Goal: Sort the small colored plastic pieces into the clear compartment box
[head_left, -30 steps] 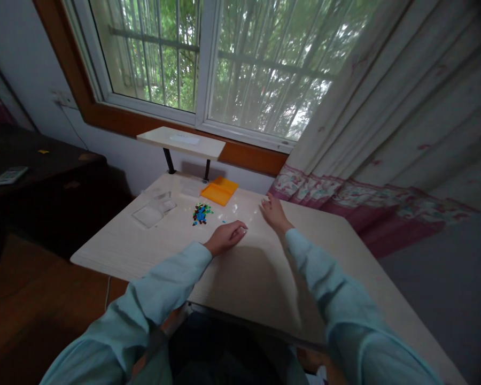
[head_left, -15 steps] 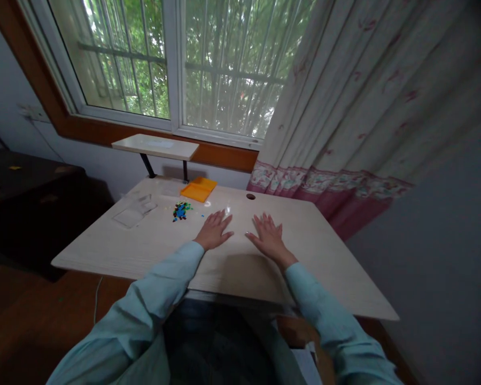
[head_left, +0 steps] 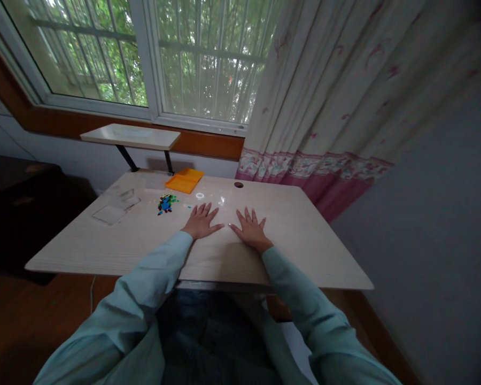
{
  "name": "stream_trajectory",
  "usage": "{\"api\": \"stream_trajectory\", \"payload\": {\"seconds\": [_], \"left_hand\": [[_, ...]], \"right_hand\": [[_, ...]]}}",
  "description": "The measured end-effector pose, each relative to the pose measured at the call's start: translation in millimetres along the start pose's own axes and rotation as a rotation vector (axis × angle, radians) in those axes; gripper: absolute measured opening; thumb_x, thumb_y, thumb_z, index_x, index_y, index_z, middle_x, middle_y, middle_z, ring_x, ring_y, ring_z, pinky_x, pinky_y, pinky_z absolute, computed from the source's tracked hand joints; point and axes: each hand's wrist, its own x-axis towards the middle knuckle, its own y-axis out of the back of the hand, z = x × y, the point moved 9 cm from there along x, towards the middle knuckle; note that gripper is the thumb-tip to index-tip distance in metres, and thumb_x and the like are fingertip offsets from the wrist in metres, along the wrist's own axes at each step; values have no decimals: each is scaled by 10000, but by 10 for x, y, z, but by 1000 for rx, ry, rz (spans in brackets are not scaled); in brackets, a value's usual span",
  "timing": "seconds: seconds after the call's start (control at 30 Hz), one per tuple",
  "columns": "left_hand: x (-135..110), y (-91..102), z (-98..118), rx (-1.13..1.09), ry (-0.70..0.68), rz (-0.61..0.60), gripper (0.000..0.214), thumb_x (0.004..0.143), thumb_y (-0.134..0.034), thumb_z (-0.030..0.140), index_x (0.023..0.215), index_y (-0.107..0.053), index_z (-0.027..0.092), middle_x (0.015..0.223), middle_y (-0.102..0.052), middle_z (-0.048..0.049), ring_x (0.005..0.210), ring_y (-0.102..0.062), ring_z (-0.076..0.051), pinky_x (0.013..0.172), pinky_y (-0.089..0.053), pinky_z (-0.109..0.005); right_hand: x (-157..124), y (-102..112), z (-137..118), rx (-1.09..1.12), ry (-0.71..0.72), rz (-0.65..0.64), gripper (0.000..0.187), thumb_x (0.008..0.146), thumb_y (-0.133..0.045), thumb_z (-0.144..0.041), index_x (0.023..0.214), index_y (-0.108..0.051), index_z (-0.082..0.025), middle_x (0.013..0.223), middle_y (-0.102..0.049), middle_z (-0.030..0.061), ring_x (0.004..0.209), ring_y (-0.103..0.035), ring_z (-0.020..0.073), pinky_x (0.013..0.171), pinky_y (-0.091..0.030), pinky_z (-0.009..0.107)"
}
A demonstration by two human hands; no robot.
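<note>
My left hand (head_left: 202, 221) lies palm down on the pale wooden desk (head_left: 144, 251), fingers spread and holding nothing. Beside it, my right hand (head_left: 250, 229) rests the same way, its thumb tip close to the left thumb. Left of my left hand is a loose pile of small coloured pieces (head_left: 167, 204), mostly blue, green and dark red; they are too small to name. One blue piece (head_left: 189, 206) lies apart, between the pile and my left fingers.
An orange open case (head_left: 184, 181) sits at the desk's back edge. Clear plastic containers (head_left: 110, 214) lie at the left. A raised shelf (head_left: 132, 136) stands at the back left, and a round cable hole (head_left: 238, 185) is at the back. A curtain (head_left: 304, 144) hangs behind the desk.
The camera view has shifted, so the desk and its things appear further left and slightly higher. My hands have come closer together, both still flat and spread.
</note>
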Motion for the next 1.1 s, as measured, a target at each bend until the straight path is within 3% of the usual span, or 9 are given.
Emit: {"api": "stream_trajectory", "payload": {"seconds": [0.37,1.1], "left_hand": [[20,-61,-19,26,5,-34,813,837,-268,775,1484,-312,285,1588,-196,-103,1459,-171,-338,1167,-70,-533],[34,-106,-51,-26,28,-75,832,815,-283,796,1485,-305,303,1594,-178,-93,1471,-128,-330,1166,-64,-542]], "right_hand": [[16,-31,0,9,16,-8,718,885,-167,-741,1512,-161,-392,1619,-8,41,1462,40,369,1046,45,731],[14,-42,8,-14,5,5,789,855,-170,-780,1518,-180,-353,1616,-44,74,1463,23,365,1056,18,720]]}}
